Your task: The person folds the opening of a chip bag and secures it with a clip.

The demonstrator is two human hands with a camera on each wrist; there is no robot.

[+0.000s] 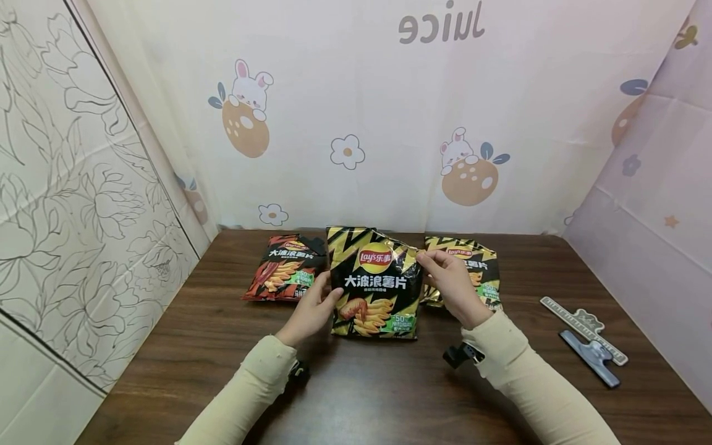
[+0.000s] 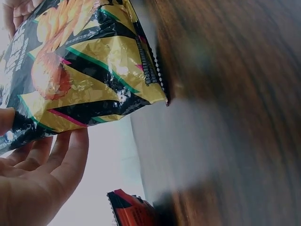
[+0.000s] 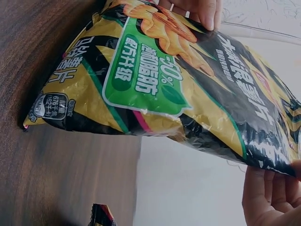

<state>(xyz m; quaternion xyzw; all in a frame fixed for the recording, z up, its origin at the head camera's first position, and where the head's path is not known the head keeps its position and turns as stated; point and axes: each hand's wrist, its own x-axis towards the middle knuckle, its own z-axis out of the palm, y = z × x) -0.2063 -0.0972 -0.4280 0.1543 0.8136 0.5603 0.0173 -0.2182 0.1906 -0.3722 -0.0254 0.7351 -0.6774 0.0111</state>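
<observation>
A black and yellow bag of potato chips (image 1: 375, 309) is held upright over the middle of the table, its printed front facing me. My left hand (image 1: 316, 308) grips its left side, thumb on the front and fingers behind, as the left wrist view shows. At the upper right corner my right hand (image 1: 449, 281) pinches the bag's edge between thumb and fingers. The top edge slants down toward that corner and looks uneven. In the right wrist view the bag's lower end (image 3: 61, 101) is close over the wood.
Behind to the left lies a red chip bag (image 1: 286, 269). A second black and yellow chip bag (image 1: 489, 272) lies behind my right hand. Two bag clips, one pale (image 1: 567, 316) and one grey-blue (image 1: 589, 358), lie at the right of the brown table (image 1: 367, 395). A patterned curtain (image 1: 345, 99) hangs behind.
</observation>
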